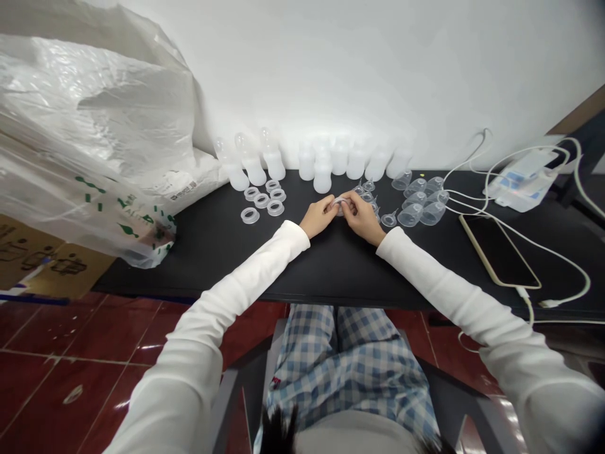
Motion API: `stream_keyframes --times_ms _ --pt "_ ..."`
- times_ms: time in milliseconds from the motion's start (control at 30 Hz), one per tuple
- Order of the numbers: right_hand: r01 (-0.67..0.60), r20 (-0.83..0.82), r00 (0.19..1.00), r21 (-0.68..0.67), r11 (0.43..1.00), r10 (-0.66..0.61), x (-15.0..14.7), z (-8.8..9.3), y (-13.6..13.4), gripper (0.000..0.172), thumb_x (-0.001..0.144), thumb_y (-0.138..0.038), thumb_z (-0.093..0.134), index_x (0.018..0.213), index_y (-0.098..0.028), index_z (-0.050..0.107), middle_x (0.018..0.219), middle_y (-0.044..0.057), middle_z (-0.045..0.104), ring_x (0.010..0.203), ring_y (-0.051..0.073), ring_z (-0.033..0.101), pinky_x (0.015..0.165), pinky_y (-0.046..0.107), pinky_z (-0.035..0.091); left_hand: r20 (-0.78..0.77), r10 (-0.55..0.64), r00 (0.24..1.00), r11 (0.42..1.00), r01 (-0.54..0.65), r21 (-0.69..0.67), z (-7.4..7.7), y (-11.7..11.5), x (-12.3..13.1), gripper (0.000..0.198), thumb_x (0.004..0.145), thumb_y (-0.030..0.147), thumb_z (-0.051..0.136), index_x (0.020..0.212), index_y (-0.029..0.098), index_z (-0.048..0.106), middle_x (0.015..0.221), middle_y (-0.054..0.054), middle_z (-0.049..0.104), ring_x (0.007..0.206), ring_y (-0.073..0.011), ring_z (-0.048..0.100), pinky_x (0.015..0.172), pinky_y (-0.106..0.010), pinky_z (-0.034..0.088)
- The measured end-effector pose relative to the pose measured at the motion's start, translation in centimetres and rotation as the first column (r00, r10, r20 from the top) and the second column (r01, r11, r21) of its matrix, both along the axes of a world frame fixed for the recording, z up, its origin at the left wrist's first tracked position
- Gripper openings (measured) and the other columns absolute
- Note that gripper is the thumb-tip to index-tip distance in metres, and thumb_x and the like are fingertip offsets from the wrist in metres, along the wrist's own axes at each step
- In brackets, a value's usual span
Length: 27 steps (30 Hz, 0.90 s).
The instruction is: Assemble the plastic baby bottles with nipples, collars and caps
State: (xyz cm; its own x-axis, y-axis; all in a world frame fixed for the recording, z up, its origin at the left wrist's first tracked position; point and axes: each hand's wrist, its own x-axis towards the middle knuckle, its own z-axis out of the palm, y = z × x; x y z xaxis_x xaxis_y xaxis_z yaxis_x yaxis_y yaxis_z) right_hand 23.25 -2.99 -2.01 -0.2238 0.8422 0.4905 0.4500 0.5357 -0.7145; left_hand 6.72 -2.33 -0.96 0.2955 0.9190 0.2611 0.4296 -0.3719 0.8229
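My left hand [321,216] and my right hand [363,218] meet above the black tabletop [331,271], pinching a small translucent silicone ring [340,203] between their fingers. Beside my left hand lies a group of several similar rings [261,200]. Frosted plastic baby bottles [323,174] stand in a row along the wall, with teats on those at the left. Close to my right hand, clear funnel-shaped plastic pieces [410,215] lie in a cluster. Smaller clear parts [367,197] sit partly hidden behind my right hand.
A large white plastic bag [80,132] bulges over the table's left end, above a cardboard box [51,265]. A white wall rises behind the table. To the right lie a phone [498,250] and a white device [524,183] with cables. A red tiled floor lies below.
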Motion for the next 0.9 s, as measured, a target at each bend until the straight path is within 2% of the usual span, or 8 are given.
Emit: stream_keyframes --times_ms 267,433,567,700,900 --pt "-0.006 -0.021 1.000 -0.012 1.000 0.006 -0.2 0.2 -0.3 0.021 0.095 -0.045 0.053 0.092 -0.024 0.054 0.071 0.001 0.058 0.061 0.018 0.052 0.062 0.034 0.046 0.034 0.031 0.999 0.994 -0.027 -0.108 0.4 -0.4 0.1 0.028 0.093 0.017 0.055 0.069 0.021 0.041 0.060 0.006 0.048 0.062 -0.0110 0.050 0.068 -0.027 0.037" --pt "0.052 -0.053 0.997 -0.033 0.998 -0.053 -0.1 0.0 0.1 0.026 0.097 -0.048 0.050 0.097 -0.023 0.055 0.075 0.003 0.061 0.065 0.019 0.054 0.065 0.036 0.047 0.095 -0.036 0.995 0.986 0.050 -0.158 0.3 -0.2 -0.1 0.023 0.097 0.032 0.054 0.078 0.021 0.048 0.065 0.005 0.059 0.062 -0.0098 0.052 0.069 -0.025 0.041" --pt "0.038 -0.047 0.998 -0.055 0.998 -0.040 0.1 -0.4 0.5 0.031 0.098 -0.050 0.047 0.103 -0.021 0.059 0.084 0.005 0.065 0.072 0.019 0.058 0.070 0.036 0.050 0.142 -0.055 0.988 0.979 0.082 -0.186 -0.1 0.1 -0.1 0.023 0.099 0.032 0.051 0.079 0.021 0.047 0.068 0.005 0.062 0.060 -0.0086 0.052 0.067 -0.024 0.042" --pt "0.015 -0.010 1.000 0.007 1.000 -0.015 0.2 -0.7 0.7 0.032 0.097 -0.049 0.049 0.106 -0.020 0.061 0.095 0.008 0.068 0.077 0.020 0.060 0.075 0.037 0.052 0.134 -0.057 0.989 0.988 0.075 -0.138 -0.4 0.4 -0.2 0.021 0.098 0.030 0.054 0.080 0.021 0.048 0.066 0.005 0.060 0.061 -0.0095 0.052 0.067 -0.024 0.043" --pt "0.014 0.009 1.000 0.073 0.997 -0.015 0.1 -0.6 0.7 0.026 0.096 -0.042 0.049 0.105 -0.021 0.063 0.099 0.010 0.071 0.081 0.022 0.063 0.078 0.038 0.053 0.072 -0.032 0.997 0.997 0.037 -0.067 -0.5 0.2 -0.2 0.027 0.097 0.028 0.057 0.075 0.022 0.043 0.061 0.005 0.053 0.060 -0.0117 0.050 0.068 -0.026 0.040"
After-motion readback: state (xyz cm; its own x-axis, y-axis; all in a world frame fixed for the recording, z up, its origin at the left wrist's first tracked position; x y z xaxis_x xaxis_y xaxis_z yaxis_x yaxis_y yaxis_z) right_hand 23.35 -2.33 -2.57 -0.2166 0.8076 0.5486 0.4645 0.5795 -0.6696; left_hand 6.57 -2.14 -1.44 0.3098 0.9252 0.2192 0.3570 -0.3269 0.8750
